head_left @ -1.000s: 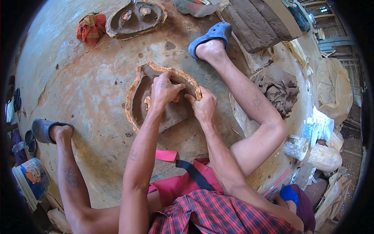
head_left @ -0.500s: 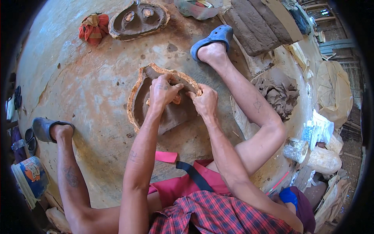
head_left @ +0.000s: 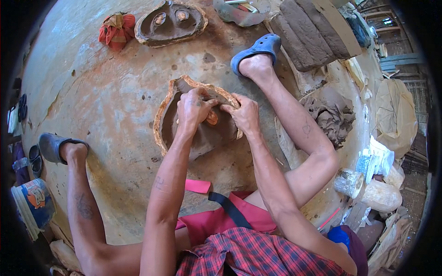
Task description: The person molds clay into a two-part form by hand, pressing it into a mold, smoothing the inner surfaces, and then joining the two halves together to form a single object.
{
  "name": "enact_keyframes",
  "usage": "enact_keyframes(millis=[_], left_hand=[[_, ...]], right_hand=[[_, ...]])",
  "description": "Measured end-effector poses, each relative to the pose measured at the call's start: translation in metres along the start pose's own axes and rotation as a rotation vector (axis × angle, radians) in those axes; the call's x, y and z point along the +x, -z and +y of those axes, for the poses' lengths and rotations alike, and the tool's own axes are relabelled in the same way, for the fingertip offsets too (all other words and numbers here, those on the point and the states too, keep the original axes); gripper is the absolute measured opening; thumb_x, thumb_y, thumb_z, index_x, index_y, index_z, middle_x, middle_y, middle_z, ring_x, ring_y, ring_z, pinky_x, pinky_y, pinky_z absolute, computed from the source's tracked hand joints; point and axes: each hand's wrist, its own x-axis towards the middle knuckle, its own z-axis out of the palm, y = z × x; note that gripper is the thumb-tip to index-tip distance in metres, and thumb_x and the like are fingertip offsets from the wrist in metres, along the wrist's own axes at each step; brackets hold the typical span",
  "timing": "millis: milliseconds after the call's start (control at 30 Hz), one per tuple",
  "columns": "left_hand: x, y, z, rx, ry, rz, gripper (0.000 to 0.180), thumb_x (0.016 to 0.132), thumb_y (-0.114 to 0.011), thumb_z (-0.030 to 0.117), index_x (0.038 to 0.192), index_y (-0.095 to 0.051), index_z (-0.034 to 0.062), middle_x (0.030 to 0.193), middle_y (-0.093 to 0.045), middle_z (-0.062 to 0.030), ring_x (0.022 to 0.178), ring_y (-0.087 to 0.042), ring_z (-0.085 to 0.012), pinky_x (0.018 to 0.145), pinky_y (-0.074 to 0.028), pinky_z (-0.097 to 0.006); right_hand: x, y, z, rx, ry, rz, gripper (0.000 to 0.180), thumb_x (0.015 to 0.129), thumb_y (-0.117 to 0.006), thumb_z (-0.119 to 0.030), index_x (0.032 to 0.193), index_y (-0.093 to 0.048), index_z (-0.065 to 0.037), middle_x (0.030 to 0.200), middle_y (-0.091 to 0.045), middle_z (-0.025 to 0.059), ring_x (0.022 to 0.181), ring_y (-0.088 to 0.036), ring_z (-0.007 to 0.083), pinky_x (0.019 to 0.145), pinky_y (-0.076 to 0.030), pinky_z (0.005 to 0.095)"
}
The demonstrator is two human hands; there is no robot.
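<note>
Between my legs on the floor sits a mould [head_left: 159, 120] with a rough orange-tan rim and a pointed top left corner. Dark grey-brown clay [head_left: 216, 135] lines its inside, and a small orange knob [head_left: 212, 117] stands out of it. My left hand [head_left: 193, 109] is bent down over the lining, its fingers curled at the clay near the upper wall and its thumb pointing right. What lies under those fingertips is hidden. My right hand [head_left: 245, 114] grips the mould's upper right rim, thumb on the inside and fingers over the outer edge.
A second clay-lined mould [head_left: 152, 41] lies beyond, beside a red cloth bundle [head_left: 117, 34]. Thick clay slabs [head_left: 306, 37] and a torn clay heap [head_left: 329, 112] are at the right. A bowl [head_left: 241, 14] stands far off, a blue bucket [head_left: 34, 202] at left.
The view has shifted slightly. My right hand has moved a little up along the rim, and more of the orange knob shows. My left hand stays at nearly the same spot.
</note>
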Motion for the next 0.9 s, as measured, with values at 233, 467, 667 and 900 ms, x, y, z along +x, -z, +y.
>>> enact_keyframes(millis=[233,467,667,900], left_hand=[[0.007,0.001,-0.009,0.023,0.078,-0.012,0.04,0.078,-0.09,0.035,0.105,-0.081,0.0063,0.093,-0.079,-0.0204,0.088,-0.078,-0.0289,0.082,-0.059,-0.039],[0.012,-0.005,-0.011,-0.05,0.022,0.043,0.038,0.075,-0.091,0.033,0.102,-0.082,0.0083,0.091,-0.078,-0.0196,0.089,-0.077,-0.0344,0.083,-0.06,-0.043],[0.013,0.001,-0.022,-0.185,-0.009,-0.029,0.036,0.082,-0.087,0.029,0.105,-0.081,0.0014,0.09,-0.079,-0.0182,0.083,-0.077,-0.0237,0.078,-0.059,-0.036],[0.013,0.001,-0.037,-0.159,-0.068,0.074,0.027,0.087,-0.083,0.019,0.107,-0.081,0.002,0.091,-0.079,-0.0185,0.082,-0.077,-0.0244,0.077,-0.059,-0.036]], right_hand=[[0.011,-0.002,-0.006,-0.09,0.002,-0.015,0.048,0.075,-0.094,-0.025,0.112,-0.077,0.0,0.1,-0.079,0.0173,0.091,-0.077,0.0261,0.083,-0.058,0.0385],[0.018,-0.007,-0.005,-0.033,-0.071,-0.066,0.051,0.074,-0.094,-0.034,0.111,-0.077,-0.002,0.1,-0.079,0.0185,0.093,-0.076,0.0339,0.083,-0.058,0.0421],[0.029,-0.002,-0.009,0.021,-0.039,-0.13,0.054,0.072,-0.095,-0.039,0.109,-0.078,-0.002,0.099,-0.079,0.0196,0.092,-0.077,0.0338,0.081,-0.058,0.0426],[0.029,-0.015,-0.015,-0.059,0.008,-0.077,0.059,0.071,-0.094,-0.05,0.103,-0.079,-0.002,0.094,-0.078,0.0214,0.089,-0.076,0.0365,0.079,-0.058,0.0446]])
